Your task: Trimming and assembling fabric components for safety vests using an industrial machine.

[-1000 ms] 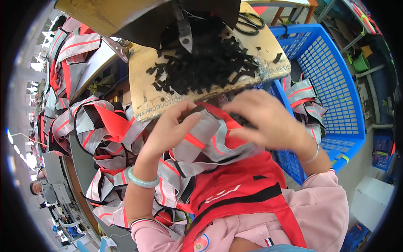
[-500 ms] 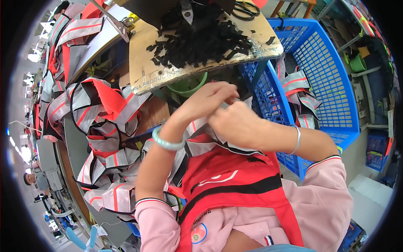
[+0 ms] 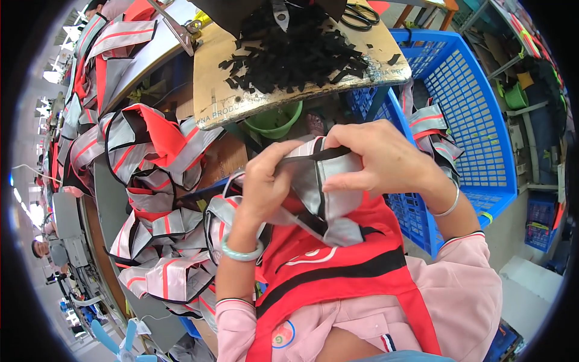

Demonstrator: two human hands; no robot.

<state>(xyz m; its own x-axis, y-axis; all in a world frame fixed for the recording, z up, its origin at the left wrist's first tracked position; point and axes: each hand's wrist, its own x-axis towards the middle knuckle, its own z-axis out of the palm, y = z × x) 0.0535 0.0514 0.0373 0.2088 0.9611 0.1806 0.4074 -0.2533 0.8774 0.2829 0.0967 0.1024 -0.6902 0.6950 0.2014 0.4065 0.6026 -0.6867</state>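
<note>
Below the tan wooden board [image 3: 217,102], the left hand [image 3: 264,184], curled tight, and right hand [image 3: 392,158], pinching wider, hold a silver-grey, black-edged fabric piece [image 3: 341,208]; adjusting seems in hand; the next move likely needs both grips.

A worn wooden tabletop [image 3: 208,99] is strewn with black fabric scraps [image 3: 295,60], and black-handled scissors [image 3: 360,16] are laid at its far right. Left of the tabletop, a grey bench [image 3: 108,211] is partly covered by piled grey-and-red bands [image 3: 181,280] edged in black.
</note>
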